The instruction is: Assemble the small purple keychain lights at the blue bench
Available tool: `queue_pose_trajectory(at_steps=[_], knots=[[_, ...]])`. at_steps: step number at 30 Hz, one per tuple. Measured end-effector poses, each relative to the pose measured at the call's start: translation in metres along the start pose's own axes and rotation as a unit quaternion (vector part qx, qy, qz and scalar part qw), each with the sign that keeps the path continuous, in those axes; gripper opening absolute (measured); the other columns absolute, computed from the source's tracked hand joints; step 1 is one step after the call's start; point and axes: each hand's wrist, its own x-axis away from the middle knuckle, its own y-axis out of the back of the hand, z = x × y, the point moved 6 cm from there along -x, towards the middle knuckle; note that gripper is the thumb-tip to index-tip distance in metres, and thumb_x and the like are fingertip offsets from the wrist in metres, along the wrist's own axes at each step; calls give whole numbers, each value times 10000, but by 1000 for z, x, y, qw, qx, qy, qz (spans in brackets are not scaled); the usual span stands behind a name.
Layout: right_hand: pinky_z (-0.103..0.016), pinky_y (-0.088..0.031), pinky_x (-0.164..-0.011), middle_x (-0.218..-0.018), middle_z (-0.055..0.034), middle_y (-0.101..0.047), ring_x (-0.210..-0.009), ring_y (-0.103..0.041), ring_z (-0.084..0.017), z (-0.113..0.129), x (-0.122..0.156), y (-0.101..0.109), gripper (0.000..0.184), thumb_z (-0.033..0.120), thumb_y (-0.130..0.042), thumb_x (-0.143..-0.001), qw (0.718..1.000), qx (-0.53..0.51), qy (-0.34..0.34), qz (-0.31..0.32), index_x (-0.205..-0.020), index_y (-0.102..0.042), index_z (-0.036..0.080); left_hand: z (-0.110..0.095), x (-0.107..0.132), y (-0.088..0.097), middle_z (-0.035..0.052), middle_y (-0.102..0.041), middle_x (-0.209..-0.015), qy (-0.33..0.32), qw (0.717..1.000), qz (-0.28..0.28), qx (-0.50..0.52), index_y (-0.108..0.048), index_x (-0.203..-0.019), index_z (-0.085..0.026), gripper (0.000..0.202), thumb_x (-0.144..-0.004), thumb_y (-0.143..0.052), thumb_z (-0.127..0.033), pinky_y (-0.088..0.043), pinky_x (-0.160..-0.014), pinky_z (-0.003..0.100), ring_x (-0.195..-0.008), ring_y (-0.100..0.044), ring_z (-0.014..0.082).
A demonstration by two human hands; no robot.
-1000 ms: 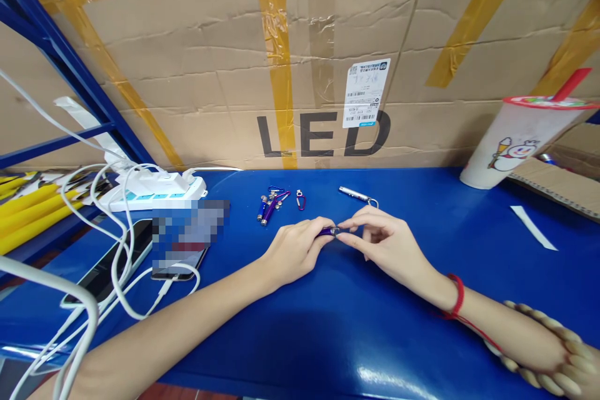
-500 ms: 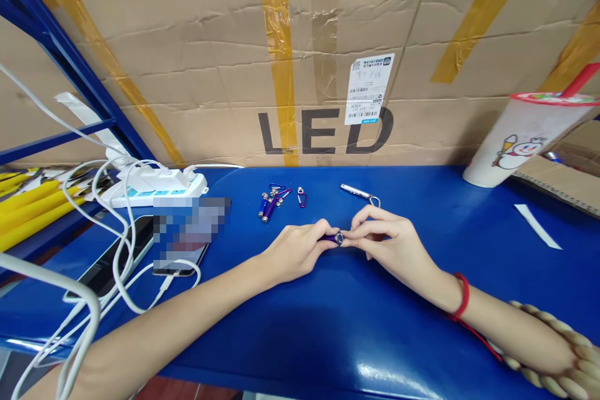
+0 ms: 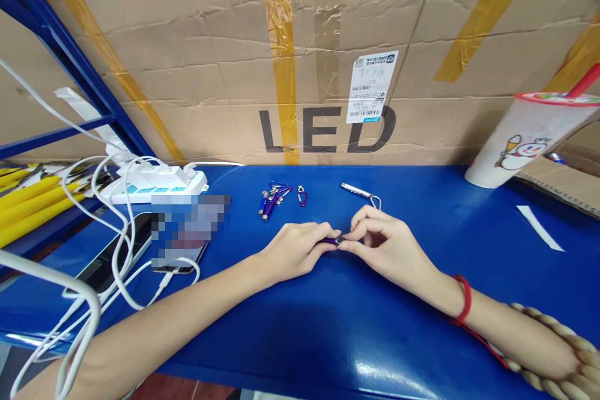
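Note:
My left hand [image 3: 293, 252] is closed around a small purple keychain flashlight [image 3: 330, 240] and rests on the blue table [image 3: 328, 325]. My right hand [image 3: 384, 244] pinches the metal tip of that same flashlight with thumb and forefinger. Both hands meet at the middle of the table. Behind them lie a small heap of blue and purple keychain flashlights [image 3: 269, 201], a pink carabiner clip [image 3: 302, 196] and a silver flashlight [image 3: 359, 191].
A taped cardboard box marked LED [image 3: 328, 75] stands along the back. A white power strip [image 3: 154, 187] with cables, a phone [image 3: 180, 244] and a tablet [image 3: 112, 259] lie at the left. A drink cup [image 3: 520, 140] with a red straw stands at the right, near a white paper strip [image 3: 539, 228].
The two hands have stayed joined on the purple flashlight; the right fingers have shifted slightly at its tip. The view has moved a little.

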Motion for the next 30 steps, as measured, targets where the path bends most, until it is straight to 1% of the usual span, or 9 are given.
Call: queue_pose_trajectory(at_steps=[2, 6, 8, 14, 25, 30], knots=[[-198, -329, -422, -713, -22, -515, -456, -373, -40, -1, 0, -1, 387, 481, -638, -729, 1000, -6, -7, 1, -566, -568, 137, -1, -1, 1, 32, -658, -906, 4, 1000, 3, 3, -519, -969, -174, 170, -915, -389, -269, -489, -711, 212, -830, -637, 134], [-197, -329, -412, -714, -23, -509, -446, -362, -39, -3, 1, -3, 396, 483, -631, -732, 1000, -18, -19, 10, -558, -544, 138, -2, -2, 0, 14, -652, -964, 19, 999, 33, 7, -511, -1054, -198, 200, -919, -380, -264, -478, -745, 211, -864, -625, 121], [-194, -329, -404, -713, -25, -506, -443, -357, -39, -4, 0, -4, 403, 487, -616, -740, 999, -25, -23, 14, -557, -536, 138, -3, -3, -1, 13, -652, -971, 23, 999, 39, -1, -513, -1070, -200, 213, -921, -377, -269, -475, -754, 215, -864, -624, 121], [-190, -323, -389, -728, -34, -510, -437, -351, -37, -11, -1, -6, 400, 489, -593, -755, 999, -36, -29, 17, -574, -549, 135, -4, -3, 1, 12, -663, -941, 23, 999, 18, -40, -537, -1036, -191, 201, -914, -392, -258, -468, -729, 229, -836, -626, 134], [-200, -332, -396, -746, -34, -517, -424, -360, -32, -14, -1, -7, 401, 492, -579, -769, 998, -30, -39, 25, -592, -559, 133, -4, -4, 2, 7, -665, -921, 27, 997, 3, -71, -540, -996, -181, 178, -909, -398, -244, -454, -701, 243, -810, -622, 145], [-197, -351, -394, -775, -38, -522, -415, -372, -26, -12, -2, -4, 351, 466, -594, -774, 999, -16, -29, 6, -669, -595, 131, -4, -5, 2, 15, -664, -915, 31, 996, -3, -89, -533, -1003, -177, 198, -915, -366, -235, -458, -678, 247, -799, -621, 152]])
